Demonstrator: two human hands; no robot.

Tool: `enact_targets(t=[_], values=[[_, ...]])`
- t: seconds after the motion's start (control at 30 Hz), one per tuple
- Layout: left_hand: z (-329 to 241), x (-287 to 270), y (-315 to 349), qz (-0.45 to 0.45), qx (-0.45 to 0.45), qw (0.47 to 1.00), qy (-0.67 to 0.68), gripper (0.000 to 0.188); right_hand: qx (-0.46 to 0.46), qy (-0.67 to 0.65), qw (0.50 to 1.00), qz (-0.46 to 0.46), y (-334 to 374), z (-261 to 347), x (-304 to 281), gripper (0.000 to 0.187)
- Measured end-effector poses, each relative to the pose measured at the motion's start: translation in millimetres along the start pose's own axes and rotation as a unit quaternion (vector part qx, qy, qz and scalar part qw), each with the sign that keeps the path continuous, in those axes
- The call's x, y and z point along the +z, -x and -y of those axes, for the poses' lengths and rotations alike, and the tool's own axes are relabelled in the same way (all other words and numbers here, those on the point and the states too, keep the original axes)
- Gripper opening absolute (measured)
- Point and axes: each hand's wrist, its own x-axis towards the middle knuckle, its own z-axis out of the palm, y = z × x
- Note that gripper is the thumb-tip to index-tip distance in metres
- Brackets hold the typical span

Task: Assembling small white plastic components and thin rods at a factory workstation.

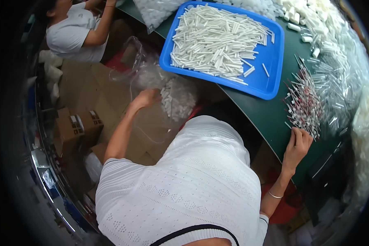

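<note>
White knitted fabric on the person's back (184, 184) fills the near foreground, and from it both arms are stretched out. Over on the left, the left hand (145, 98) is reached down beside the desk (266, 119), fingers curled loosely against a clear plastic bag (174, 96) stuffed with small white tubes; whether the film is actually pinched cannot be told from here. That bag is slumped below the desk edge, near brown cartons (80, 125) on the floor. Thin, slippery film like that is judged soft and floppy, and the load inside light but shifting, so it would be best gathered at the open mouth rather than squeezed at the belly. On the right, the right hand (297, 143) is laid at the desk's near edge, fingers together, tips touching a pile of thin clear sticks with red and white ends (305, 104). These look light, stiff and easily scattered. Further back, a blue tray (270, 82) heaped with white tubes is seen, with loose white caps (311, 20) beyond it. Another person in a white shirt (67, 35) is at work at top left
</note>
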Motion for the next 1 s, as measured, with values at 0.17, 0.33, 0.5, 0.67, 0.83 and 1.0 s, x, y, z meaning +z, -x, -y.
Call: enact_targets(t=[0.17, 0.33, 0.5, 0.67, 0.83, 1.0], values=[[-185, -40, 50, 0.222, 0.169, 0.903, 0.328, 0.027, -0.045, -0.090, 0.994, -0.036, -23, 44, 0, 0.020], [-194, -23, 28, 0.045, 0.242, 0.968, -0.038, 0.033, -0.061, -0.252, 0.965, -0.047, -50, 80, 16, 0.025], [-64, 1, 5, 0.047, 0.029, 0.968, -0.243, 0.052, 0.152, -0.352, 0.923, -0.033, -29, 67, 21, 0.016], [-24, 139, -3, -0.174, 0.062, 0.982, 0.050, 0.022, 0.204, -0.378, 0.902, 0.053, -35, 59, 35, 0.021], [-77, 157, -26, -0.166, 0.133, 0.977, 0.012, 0.015, 0.160, -0.488, 0.847, 0.137, -56, 76, 23, 0.009], [-56, 110, -2, -0.189, 0.081, 0.950, 0.237, 0.021, 0.132, -0.579, 0.761, 0.261, -65, 110, 24, 0.012]])
